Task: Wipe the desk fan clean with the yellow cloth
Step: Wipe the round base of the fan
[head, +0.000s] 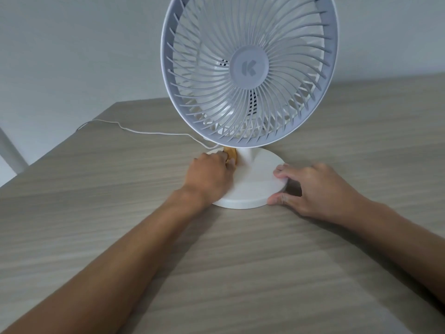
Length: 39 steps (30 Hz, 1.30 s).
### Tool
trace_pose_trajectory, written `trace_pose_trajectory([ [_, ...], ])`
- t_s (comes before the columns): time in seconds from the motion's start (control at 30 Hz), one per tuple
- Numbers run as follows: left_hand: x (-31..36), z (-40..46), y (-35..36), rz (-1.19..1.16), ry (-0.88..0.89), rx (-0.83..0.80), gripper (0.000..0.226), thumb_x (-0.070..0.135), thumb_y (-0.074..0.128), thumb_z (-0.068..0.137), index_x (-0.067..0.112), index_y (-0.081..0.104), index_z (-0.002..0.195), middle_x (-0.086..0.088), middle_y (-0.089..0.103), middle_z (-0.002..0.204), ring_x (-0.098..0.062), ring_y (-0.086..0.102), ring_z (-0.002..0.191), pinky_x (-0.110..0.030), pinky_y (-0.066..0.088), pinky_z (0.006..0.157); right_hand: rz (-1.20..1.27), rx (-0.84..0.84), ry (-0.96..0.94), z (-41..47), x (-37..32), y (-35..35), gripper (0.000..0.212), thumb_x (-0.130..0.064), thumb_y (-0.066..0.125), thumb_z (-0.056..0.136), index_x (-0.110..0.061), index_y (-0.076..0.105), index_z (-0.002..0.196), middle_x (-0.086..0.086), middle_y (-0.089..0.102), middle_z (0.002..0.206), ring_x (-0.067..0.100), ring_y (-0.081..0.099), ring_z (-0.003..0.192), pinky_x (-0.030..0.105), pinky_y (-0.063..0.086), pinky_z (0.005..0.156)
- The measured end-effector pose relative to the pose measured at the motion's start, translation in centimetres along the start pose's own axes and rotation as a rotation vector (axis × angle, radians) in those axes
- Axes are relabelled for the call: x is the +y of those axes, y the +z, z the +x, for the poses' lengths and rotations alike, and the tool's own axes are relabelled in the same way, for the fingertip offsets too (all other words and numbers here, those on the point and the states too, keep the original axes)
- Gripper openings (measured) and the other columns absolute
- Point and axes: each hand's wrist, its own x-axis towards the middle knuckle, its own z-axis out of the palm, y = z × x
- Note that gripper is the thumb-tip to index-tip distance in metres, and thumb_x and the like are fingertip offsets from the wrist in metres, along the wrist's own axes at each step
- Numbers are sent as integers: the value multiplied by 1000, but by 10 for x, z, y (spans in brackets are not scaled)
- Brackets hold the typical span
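Note:
A white desk fan stands upright on a wooden desk, its round grille facing me above a short neck and a round flat base. My left hand rests on the left side of the base, closed on a yellow cloth. Only a small bunch of the cloth shows beyond my fingers, pressed close to the fan's neck. My right hand grips the right edge of the base, thumb at the front rim and fingers on top.
The fan's white cord trails left across the wooden desk and drops over its far left edge. A pale wall stands behind the desk. A white post shows at the far left.

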Motion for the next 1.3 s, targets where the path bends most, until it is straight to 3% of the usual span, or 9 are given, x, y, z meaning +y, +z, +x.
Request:
trace_pose_trajectory([
  [0.23,8,-21,-6,169,234,27,34,30,29,103,10,56,101,-10,67,106,-35,60,96,-38,39,78,-24,38,-53,4,1,1,99,-92,33,61,-17,68,116,-4,72,118,25,70,101,36,52,89],
  [0.43,10,-24,-6,292,338,86,35,33,28,103,10,55,105,-9,68,99,-36,63,84,-35,34,64,-21,87,-93,5,3,1,90,-83,42,64,-13,69,113,1,74,112,26,71,99,39,54,87],
  [0.57,19,-34,-15,399,407,136,22,26,59,89,8,59,101,-4,70,79,-30,66,61,-29,34,50,-20,113,-132,6,2,1,85,-81,45,65,-13,71,108,3,75,108,26,72,96,39,56,84],
  [0.67,37,-34,-10,227,457,50,28,33,42,99,12,56,113,-5,68,106,-32,68,86,-33,34,59,-20,122,-149,6,2,-2,66,-79,48,67,-21,71,87,-4,75,77,23,71,68,29,50,61],
  [0.73,44,-28,-6,180,413,24,36,36,31,102,12,53,116,-7,65,114,-36,65,95,-35,34,64,-18,112,-150,4,-1,-5,61,-79,47,69,-24,69,83,-7,70,67,18,66,58,30,46,54],
  [0.83,41,-22,-5,225,405,20,36,36,29,104,12,53,118,-9,65,112,-37,64,96,-36,34,66,-7,113,-143,3,-1,-5,64,-82,43,70,-28,70,90,-9,72,72,15,65,60,34,50,57],
  [1.0,23,-18,-8,252,331,-1,42,43,26,103,16,56,115,-14,67,105,-37,62,96,-35,33,72,-28,103,-109,1,0,-2,91,-93,27,67,-25,69,112,-6,75,110,22,72,90,36,56,78],
  [1.17,-6,-18,-6,379,313,-15,36,37,27,104,17,52,121,-10,65,112,-35,61,103,-35,35,73,-29,80,-49,0,-2,-3,101,-97,23,62,-25,66,118,-5,75,110,23,71,97,39,55,85],
  [1.3,-34,-11,-11,326,104,11,32,36,33,103,15,54,118,-16,65,112,-37,61,104,-39,45,83,-26,61,-23,1,-6,-3,105,-99,20,59,-24,67,117,-6,75,109,24,71,97,37,54,86],
])
